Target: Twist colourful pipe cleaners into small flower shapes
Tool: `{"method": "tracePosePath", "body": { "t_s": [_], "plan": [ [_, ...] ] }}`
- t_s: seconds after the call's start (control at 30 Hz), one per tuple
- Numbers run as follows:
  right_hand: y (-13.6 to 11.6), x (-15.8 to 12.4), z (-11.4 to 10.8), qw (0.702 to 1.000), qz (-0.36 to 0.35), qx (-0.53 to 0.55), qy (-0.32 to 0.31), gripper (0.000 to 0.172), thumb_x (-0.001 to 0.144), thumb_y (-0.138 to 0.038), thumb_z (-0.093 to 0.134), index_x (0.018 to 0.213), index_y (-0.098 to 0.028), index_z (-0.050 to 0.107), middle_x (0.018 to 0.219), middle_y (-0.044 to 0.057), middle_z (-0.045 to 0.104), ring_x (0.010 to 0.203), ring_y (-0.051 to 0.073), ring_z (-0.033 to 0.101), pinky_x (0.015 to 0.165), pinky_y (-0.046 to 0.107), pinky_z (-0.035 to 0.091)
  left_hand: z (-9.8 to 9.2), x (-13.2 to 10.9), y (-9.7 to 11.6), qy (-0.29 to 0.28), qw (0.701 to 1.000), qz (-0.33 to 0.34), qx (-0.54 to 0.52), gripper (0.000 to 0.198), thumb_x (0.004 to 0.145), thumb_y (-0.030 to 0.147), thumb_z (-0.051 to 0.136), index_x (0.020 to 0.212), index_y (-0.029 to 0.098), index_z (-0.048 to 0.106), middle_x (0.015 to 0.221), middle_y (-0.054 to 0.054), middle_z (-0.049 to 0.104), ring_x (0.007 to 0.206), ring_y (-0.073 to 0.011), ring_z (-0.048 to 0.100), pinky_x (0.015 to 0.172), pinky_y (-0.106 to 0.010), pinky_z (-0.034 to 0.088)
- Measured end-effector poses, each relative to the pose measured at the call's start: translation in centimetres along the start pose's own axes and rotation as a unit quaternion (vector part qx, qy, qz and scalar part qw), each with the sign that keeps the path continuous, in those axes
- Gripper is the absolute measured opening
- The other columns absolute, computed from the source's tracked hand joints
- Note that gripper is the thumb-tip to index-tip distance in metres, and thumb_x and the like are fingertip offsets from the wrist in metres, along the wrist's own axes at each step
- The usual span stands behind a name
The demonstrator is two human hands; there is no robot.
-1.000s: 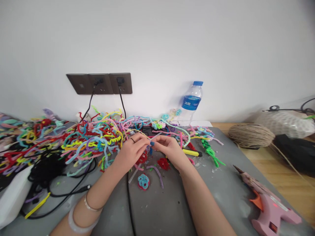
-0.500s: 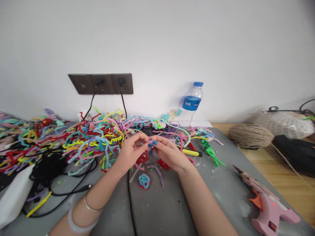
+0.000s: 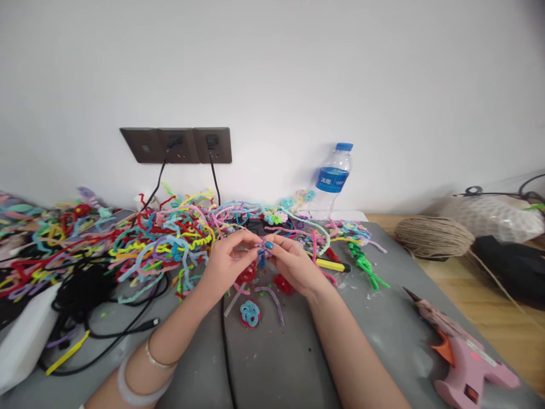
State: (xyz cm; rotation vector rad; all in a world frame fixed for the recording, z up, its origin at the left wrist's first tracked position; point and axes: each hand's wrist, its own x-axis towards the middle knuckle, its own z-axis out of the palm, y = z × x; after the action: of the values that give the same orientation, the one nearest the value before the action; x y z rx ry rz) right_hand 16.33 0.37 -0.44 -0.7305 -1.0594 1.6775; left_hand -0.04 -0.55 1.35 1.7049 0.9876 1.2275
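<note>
Between my fingertips is a small purple and blue pipe-cleaner piece, largely covered by the fingers. My left hand pinches it from the left, thumb and index pressed together. From the right, my right hand closes thumb and index on the same piece. Below them on the grey mat lie a light-blue and pink pipe-cleaner flower, a curved lilac pipe cleaner and a clear glue stick. Red curled pieces sit just under my hands.
A heap of colourful pipe cleaners spreads along the wall. The pink glue gun lies at right, near a twine ball. A water bottle, yellow cutter, black cable and white box surround the work spot.
My right thumb has shifted slightly up along the purple and blue piece, and a little more of its blue part shows below the fingers. The view has barely moved.
</note>
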Motion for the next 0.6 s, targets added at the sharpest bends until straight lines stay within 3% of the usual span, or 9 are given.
{"method": "tracePosePath", "body": {
  "t_s": [0.13,0.27,0.47,0.6],
  "plan": [
    [-0.06,0.04,-0.19,1.0,0.015,-0.016,0.005,0.036,0.065,-0.05,0.083,0.074,-0.018,0.067,0.07,-0.002,0.055,0.065,0.012,0.044,0.064,0.025,0.035,-0.24,-0.03,0.01,-0.021,0.996,0.029,0.077,0.01,0.084,0.015,0.058,0.091,0.02,0.063,0.091,-0.002,0.066,0.083,-0.0143,0.064,0.071,-0.022,0.054],
    [-0.15,-0.03,-0.11,0.999,0.034,-0.003,0.003,0.036,0.064,-0.048,0.084,0.075,-0.018,0.067,0.07,-0.002,0.056,0.066,0.012,0.045,0.065,0.025,0.035,-0.24,-0.04,-0.04,-0.047,0.995,0.03,0.077,0.01,0.085,0.015,0.054,0.092,0.02,0.06,0.093,-0.003,0.063,0.084,-0.0143,0.063,0.071,-0.021,0.053],
    [-0.37,-0.15,-0.22,0.998,0.044,-0.009,-0.036,0.032,0.069,-0.044,0.081,0.073,-0.017,0.066,0.071,-0.002,0.056,0.066,0.012,0.046,0.067,0.025,0.037,-0.38,-0.04,-0.15,-0.097,0.994,-0.046,0.0,0.004,0.087,0.021,0.055,0.089,0.02,0.051,0.089,-0.001,0.055,0.075,-0.0125,0.059,0.065,-0.022,0.054],
    [-0.28,-0.25,-0.05,0.998,-0.005,-0.017,-0.055,0.029,0.075,-0.045,0.077,0.077,-0.02,0.064,0.076,0.0,0.058,0.07,0.014,0.05,0.071,0.027,0.041,-0.2,0.1,0.37,-0.082,0.99,-0.091,-0.067,0.017,0.085,0.031,0.062,0.084,0.019,0.051,0.085,0.0,0.053,0.072,-0.0125,0.058,0.065,-0.024,0.056]
  ]
}}
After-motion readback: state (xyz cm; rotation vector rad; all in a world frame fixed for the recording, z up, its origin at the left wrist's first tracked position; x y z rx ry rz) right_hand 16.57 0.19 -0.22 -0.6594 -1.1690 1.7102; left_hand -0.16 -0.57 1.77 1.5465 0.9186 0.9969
